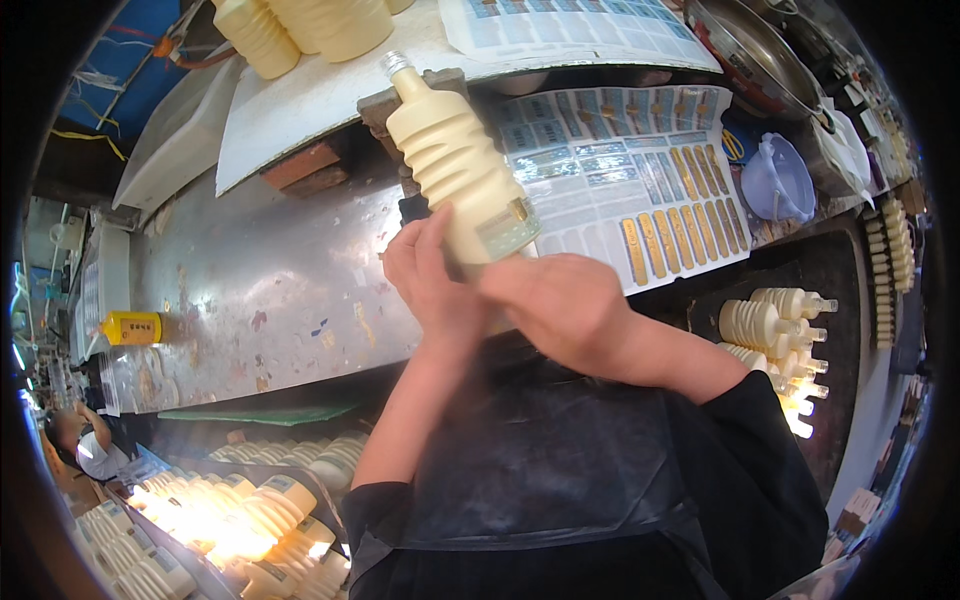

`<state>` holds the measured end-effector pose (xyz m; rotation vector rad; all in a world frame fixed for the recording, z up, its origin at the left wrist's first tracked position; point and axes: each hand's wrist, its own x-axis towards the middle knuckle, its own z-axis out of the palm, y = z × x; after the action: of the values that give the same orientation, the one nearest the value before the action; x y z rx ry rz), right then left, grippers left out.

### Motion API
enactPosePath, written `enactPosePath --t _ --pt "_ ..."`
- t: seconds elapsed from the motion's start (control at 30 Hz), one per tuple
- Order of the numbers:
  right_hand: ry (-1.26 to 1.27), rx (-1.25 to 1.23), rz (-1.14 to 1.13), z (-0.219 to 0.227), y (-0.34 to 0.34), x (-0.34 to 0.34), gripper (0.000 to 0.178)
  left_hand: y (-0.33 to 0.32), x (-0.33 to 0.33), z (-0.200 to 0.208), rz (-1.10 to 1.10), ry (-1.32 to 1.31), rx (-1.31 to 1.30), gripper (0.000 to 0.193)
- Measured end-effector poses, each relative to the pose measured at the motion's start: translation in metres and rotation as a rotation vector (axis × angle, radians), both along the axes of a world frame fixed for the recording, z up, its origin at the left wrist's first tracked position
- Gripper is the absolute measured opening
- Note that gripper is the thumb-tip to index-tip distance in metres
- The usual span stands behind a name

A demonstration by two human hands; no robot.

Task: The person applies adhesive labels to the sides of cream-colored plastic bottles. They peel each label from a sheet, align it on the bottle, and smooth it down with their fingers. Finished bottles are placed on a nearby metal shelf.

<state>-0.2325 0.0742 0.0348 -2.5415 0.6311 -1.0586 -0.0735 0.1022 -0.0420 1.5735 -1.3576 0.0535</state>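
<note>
Just above the near edge of the scuffed metal tabletop (250,290), at the middle of the view, both hands close around the lower end of a cream-coloured ribbed plastic bottle (455,170) with a small silvery threaded neck. The bottle is lifted clear of the surface and tilts with its neck pointing far and slightly left. The left hand (425,275) wraps the base from the left, fingers curled shut against it; the right hand (565,305) covers the base from the right, its palm turned away, so the fingertips are hidden. A small gold and pale label (505,228) sits on the bottle just above the right hand.

To do this step well, it seems wise to keep the left hand firm so the bottle cannot spin, and to press the label flat from its middle outward, squarely on the smooth band below the ribs, so no edge lifts.

Behind the bottle lies a sheet of silver and gold sticker labels (640,170). To the right, more ribbed cream bottles (770,325) lie in a dark tray; others fill the near left.
</note>
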Motion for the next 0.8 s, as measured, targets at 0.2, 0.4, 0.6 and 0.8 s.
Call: enactPosePath --t 0.2,0.4,0.6,0.8 --pt "-0.121 0.345 -0.267 0.004 -0.01 0.005 0.02 0.002 0.005 -0.004 -0.046 0.02 0.057 0.085" --pt "0.143 0.352 -0.463 0.007 -0.017 -0.005 0.021 0.006 0.009 -0.005 -0.064 0.046 0.062 0.084" --pt "0.135 0.331 -0.382 0.01 -0.008 0.006 0.02 0.002 0.007 -0.008 -0.035 0.016 0.021 0.087" --pt "0.155 0.434 -0.393 0.011 -0.018 0.001 0.017 0.004 0.016 -0.018 -0.089 0.101 -0.023 0.085"
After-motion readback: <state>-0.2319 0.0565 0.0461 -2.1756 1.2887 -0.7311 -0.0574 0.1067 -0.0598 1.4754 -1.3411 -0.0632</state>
